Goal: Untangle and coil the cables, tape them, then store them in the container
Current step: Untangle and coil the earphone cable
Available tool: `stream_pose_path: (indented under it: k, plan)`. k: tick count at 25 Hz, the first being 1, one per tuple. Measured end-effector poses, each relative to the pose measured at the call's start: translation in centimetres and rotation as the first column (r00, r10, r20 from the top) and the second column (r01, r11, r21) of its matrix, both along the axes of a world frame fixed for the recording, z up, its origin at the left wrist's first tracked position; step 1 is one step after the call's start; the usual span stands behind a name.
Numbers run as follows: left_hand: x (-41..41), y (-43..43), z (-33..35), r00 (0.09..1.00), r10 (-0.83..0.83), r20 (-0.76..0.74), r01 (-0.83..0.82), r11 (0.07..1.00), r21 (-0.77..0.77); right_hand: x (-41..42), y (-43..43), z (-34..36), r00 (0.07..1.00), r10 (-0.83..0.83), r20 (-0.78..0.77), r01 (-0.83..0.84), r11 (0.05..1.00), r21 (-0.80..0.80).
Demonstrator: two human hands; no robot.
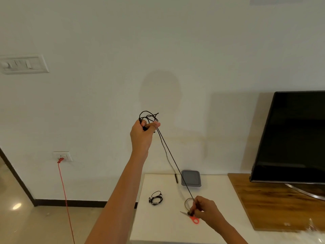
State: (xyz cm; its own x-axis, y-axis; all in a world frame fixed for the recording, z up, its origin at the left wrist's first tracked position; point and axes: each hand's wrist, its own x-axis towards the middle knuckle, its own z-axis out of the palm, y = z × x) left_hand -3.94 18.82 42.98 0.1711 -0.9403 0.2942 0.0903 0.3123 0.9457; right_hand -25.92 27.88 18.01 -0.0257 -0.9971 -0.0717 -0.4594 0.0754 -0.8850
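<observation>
My left hand [143, 136] is raised high in front of the wall and grips a tangled bunch of black cable [148, 117]. From it one strand runs taut down to my right hand [204, 208], which pinches the cable low over the white table [161, 224]. A second strand hangs loose, its plug end [176, 178] dangling near the grey container [191, 177] at the table's back edge. A small coiled black cable [156, 199] lies on the table. Scissors with orange handles [192, 218] lie under my right hand, next to a ring that may be tape [188, 204].
A dark TV screen [292, 136] stands on a wooden surface [274, 205] at the right. A red cord [65, 194] hangs from a wall socket [62, 156] at the left, down to the tiled floor. A switch panel [23, 64] is on the wall.
</observation>
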Motion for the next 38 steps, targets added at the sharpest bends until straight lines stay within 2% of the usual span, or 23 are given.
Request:
stream_pose_path:
  k: [3,7,9,11,12,14,17,20,22,26,29,31,33,35,38]
  plan:
    - [-0.5,0.2,-0.2,0.997,-0.064,0.042,0.064,0.998,0.022,0.1,-0.4,-0.9,0.980,0.041,-0.196,-0.046,0.999,-0.021]
    - [-1.2,0.5,-0.6,0.978,-0.159,0.135,0.153,0.987,0.053,1.1,-0.6,0.9,0.963,0.124,-0.241,-0.116,0.992,0.049]
    - [-1.6,0.6,-1.2,0.964,-0.202,0.175,0.194,0.979,0.059,2.8,-1.1,4.1,0.986,0.053,-0.156,-0.065,0.995,-0.078]
    - [-2.2,0.6,-2.0,0.948,-0.234,0.217,0.226,0.972,0.059,5.0,-1.8,9.0,0.996,-0.021,0.090,0.043,0.967,-0.251]
    - [-2.5,0.8,-2.4,0.939,-0.245,0.241,0.236,0.970,0.066,6.0,-2.2,11.5,0.982,0.000,0.186,0.059,0.950,-0.306]
    - [-2.9,1.2,-2.9,0.921,-0.259,0.293,0.238,0.966,0.104,7.7,-3.2,15.4,0.961,0.072,0.266,0.034,0.926,-0.375]
    - [-2.2,0.9,-3.3,0.905,-0.173,0.389,0.154,0.985,0.081,8.3,-4.1,17.2,0.954,0.041,0.297,0.084,0.915,-0.394]
    - [0.2,0.3,-2.9,0.887,0.043,0.460,-0.040,0.999,-0.016,6.2,-4.5,14.2,0.955,-0.071,0.287,0.148,0.955,-0.257]
    - [1.8,0.1,-2.7,0.797,0.159,0.583,-0.141,0.987,-0.078,4.6,-4.7,11.8,0.983,-0.109,0.149,0.138,0.971,-0.197]
    - [2.5,-0.3,-4.6,0.556,0.206,0.805,-0.121,0.979,-0.167,2.5,-5.0,8.4,0.984,-0.175,0.029,0.176,0.983,-0.047]
    - [2.4,-0.4,-6.8,0.463,0.290,0.838,-0.150,0.957,-0.248,0.9,-5.4,6.5,0.952,-0.296,-0.075,0.294,0.955,-0.026]
    - [2.4,-0.4,-7.6,0.424,0.383,0.821,-0.199,0.923,-0.329,-0.3,-5.6,6.0,0.915,-0.396,-0.072,0.393,0.918,-0.055]
    - [2.3,-0.6,-8.1,0.444,0.384,0.810,-0.226,0.922,-0.313,-1.6,-5.9,5.5,0.897,-0.433,-0.089,0.431,0.902,-0.040]
    - [1.9,-0.6,-8.7,0.495,0.291,0.819,-0.186,0.956,-0.227,-2.5,-5.9,5.0,0.907,-0.397,-0.143,0.407,0.912,0.050]
    - [0.8,-0.2,-9.4,0.653,0.062,0.755,0.008,0.996,-0.088,-2.4,-5.9,5.2,0.940,-0.196,-0.280,0.254,0.949,0.189]
